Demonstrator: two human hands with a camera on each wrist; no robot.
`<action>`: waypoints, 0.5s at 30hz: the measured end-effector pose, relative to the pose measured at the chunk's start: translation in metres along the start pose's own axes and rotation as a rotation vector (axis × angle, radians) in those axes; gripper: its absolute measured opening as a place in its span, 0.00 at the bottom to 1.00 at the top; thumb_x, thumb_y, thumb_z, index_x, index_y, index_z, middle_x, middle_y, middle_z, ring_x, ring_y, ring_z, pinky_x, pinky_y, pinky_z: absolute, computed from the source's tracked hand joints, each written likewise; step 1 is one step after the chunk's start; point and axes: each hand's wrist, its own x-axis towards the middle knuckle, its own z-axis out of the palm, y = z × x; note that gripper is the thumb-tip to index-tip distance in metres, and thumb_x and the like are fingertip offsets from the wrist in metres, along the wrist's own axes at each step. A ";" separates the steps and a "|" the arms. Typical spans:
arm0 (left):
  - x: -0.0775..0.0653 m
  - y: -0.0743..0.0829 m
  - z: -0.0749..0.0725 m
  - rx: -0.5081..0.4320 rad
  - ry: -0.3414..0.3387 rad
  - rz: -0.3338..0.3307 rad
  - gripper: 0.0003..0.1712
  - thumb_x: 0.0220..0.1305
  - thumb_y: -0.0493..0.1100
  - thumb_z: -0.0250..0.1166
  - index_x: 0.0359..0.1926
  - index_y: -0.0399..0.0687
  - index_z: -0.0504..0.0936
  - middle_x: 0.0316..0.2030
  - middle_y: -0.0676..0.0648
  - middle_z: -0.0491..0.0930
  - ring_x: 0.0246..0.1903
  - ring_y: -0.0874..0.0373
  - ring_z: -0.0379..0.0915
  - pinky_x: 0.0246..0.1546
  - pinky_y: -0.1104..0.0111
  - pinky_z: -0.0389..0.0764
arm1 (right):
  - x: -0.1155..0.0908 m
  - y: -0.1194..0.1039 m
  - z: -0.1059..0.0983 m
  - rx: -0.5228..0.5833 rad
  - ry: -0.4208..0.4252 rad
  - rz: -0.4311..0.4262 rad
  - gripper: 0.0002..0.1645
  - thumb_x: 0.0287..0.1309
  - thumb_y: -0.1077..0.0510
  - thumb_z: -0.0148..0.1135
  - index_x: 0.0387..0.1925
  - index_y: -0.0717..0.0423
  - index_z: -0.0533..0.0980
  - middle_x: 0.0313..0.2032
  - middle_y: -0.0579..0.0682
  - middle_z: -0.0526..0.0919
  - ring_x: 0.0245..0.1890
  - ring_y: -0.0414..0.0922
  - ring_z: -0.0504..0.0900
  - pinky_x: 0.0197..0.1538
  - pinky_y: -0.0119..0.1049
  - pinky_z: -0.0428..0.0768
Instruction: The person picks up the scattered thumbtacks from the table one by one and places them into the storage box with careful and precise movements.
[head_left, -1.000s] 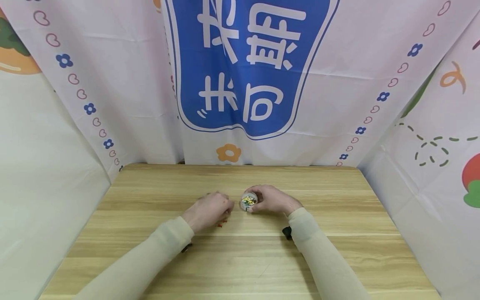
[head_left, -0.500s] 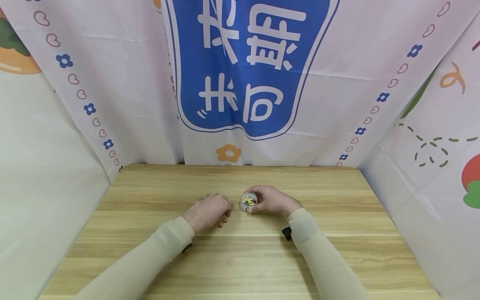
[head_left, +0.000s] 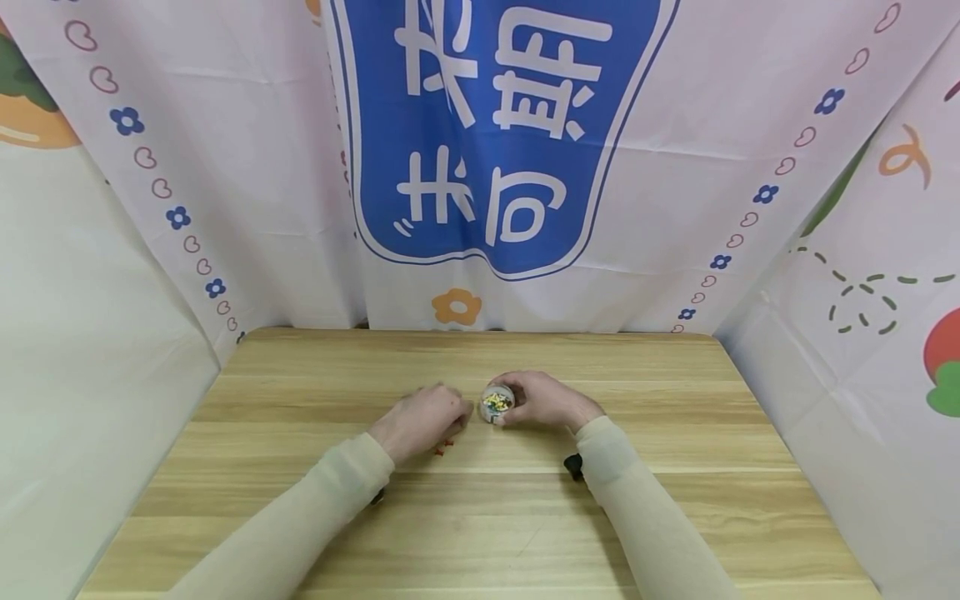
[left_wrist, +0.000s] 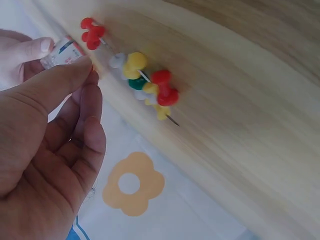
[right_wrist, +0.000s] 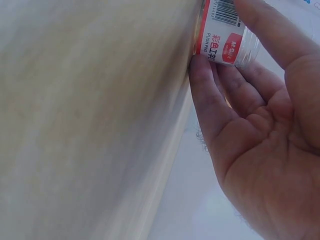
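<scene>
My right hand (head_left: 543, 398) grips a small clear jar (head_left: 486, 413) of push pins, which stands on the table. In the right wrist view the jar's red and white label (right_wrist: 220, 35) shows between thumb and fingers. Just left of the jar, my left hand (head_left: 427, 419) pinches thumb and index finger together. A speck of orange-red shows at those fingertips; the push pin there is mostly hidden. In the left wrist view a red push pin (left_wrist: 165, 87) lies beside yellow, white and green push pins (left_wrist: 134, 64), with more red push pins (left_wrist: 92, 33) near the fingertips.
The wooden table (head_left: 480, 517) reaches back to a printed cloth (head_left: 315, 208). A small black object (head_left: 573, 466) sits beside the right sleeve, and a dark piece (head_left: 377, 497) shows by the left sleeve. Loose pins have exposed metal points.
My left hand dips slightly toward the near side, then shifts right, closer to the jar. The right hand and the jar stay in place.
</scene>
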 end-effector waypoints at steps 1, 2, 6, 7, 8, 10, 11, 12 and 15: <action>0.001 0.000 0.000 0.000 0.006 -0.001 0.14 0.73 0.39 0.67 0.28 0.57 0.80 0.23 0.60 0.74 0.24 0.68 0.68 0.23 0.76 0.72 | 0.000 0.000 0.000 -0.001 0.000 0.001 0.37 0.57 0.52 0.80 0.67 0.46 0.77 0.57 0.45 0.86 0.52 0.41 0.83 0.60 0.41 0.84; 0.001 0.001 -0.001 -0.003 0.013 -0.002 0.14 0.74 0.40 0.67 0.27 0.57 0.79 0.23 0.60 0.74 0.24 0.68 0.68 0.23 0.76 0.71 | 0.000 0.000 0.000 -0.002 0.000 0.002 0.37 0.57 0.51 0.80 0.67 0.46 0.77 0.57 0.45 0.85 0.52 0.41 0.83 0.60 0.41 0.84; 0.005 0.002 -0.004 -0.029 0.038 -0.009 0.11 0.74 0.41 0.66 0.31 0.57 0.81 0.25 0.59 0.76 0.25 0.67 0.68 0.25 0.76 0.72 | -0.001 -0.001 -0.001 -0.001 -0.002 0.005 0.37 0.57 0.51 0.80 0.68 0.46 0.77 0.58 0.45 0.85 0.53 0.41 0.84 0.61 0.42 0.84; 0.006 0.002 -0.004 -0.035 0.045 -0.012 0.09 0.74 0.41 0.66 0.33 0.56 0.82 0.26 0.59 0.78 0.26 0.67 0.69 0.26 0.76 0.74 | -0.001 -0.001 -0.001 0.000 -0.002 0.006 0.37 0.57 0.52 0.80 0.68 0.45 0.77 0.58 0.45 0.85 0.54 0.41 0.84 0.62 0.42 0.84; 0.006 0.003 -0.005 -0.040 0.053 -0.015 0.07 0.73 0.41 0.66 0.35 0.55 0.84 0.28 0.59 0.79 0.27 0.67 0.70 0.28 0.75 0.75 | -0.001 -0.002 -0.001 0.001 -0.004 0.005 0.37 0.57 0.52 0.80 0.68 0.46 0.77 0.58 0.46 0.85 0.54 0.41 0.84 0.62 0.42 0.84; 0.008 0.003 -0.006 -0.052 0.069 -0.021 0.04 0.73 0.41 0.67 0.39 0.55 0.86 0.31 0.59 0.82 0.29 0.67 0.72 0.31 0.74 0.78 | -0.002 -0.002 -0.001 0.004 -0.006 0.003 0.38 0.57 0.52 0.80 0.68 0.46 0.76 0.59 0.46 0.85 0.54 0.42 0.84 0.63 0.43 0.84; 0.009 0.003 -0.007 -0.057 0.078 -0.024 0.03 0.72 0.41 0.67 0.40 0.55 0.86 0.32 0.58 0.84 0.30 0.67 0.73 0.33 0.74 0.79 | -0.002 -0.002 -0.001 0.005 -0.006 0.002 0.38 0.57 0.52 0.80 0.68 0.47 0.76 0.59 0.46 0.85 0.55 0.42 0.84 0.63 0.43 0.84; 0.010 0.004 -0.008 -0.062 0.088 -0.027 0.03 0.72 0.41 0.67 0.40 0.55 0.86 0.33 0.58 0.84 0.31 0.67 0.74 0.34 0.73 0.80 | -0.002 -0.002 -0.001 0.007 -0.007 0.001 0.38 0.57 0.51 0.80 0.68 0.47 0.76 0.59 0.47 0.85 0.55 0.42 0.84 0.63 0.43 0.84; 0.011 0.005 -0.010 -0.080 0.120 -0.038 0.03 0.72 0.40 0.67 0.41 0.55 0.86 0.35 0.57 0.86 0.33 0.67 0.77 0.36 0.72 0.82 | -0.002 -0.002 -0.001 0.010 -0.007 0.000 0.38 0.58 0.51 0.80 0.68 0.48 0.76 0.59 0.47 0.85 0.55 0.42 0.84 0.63 0.44 0.84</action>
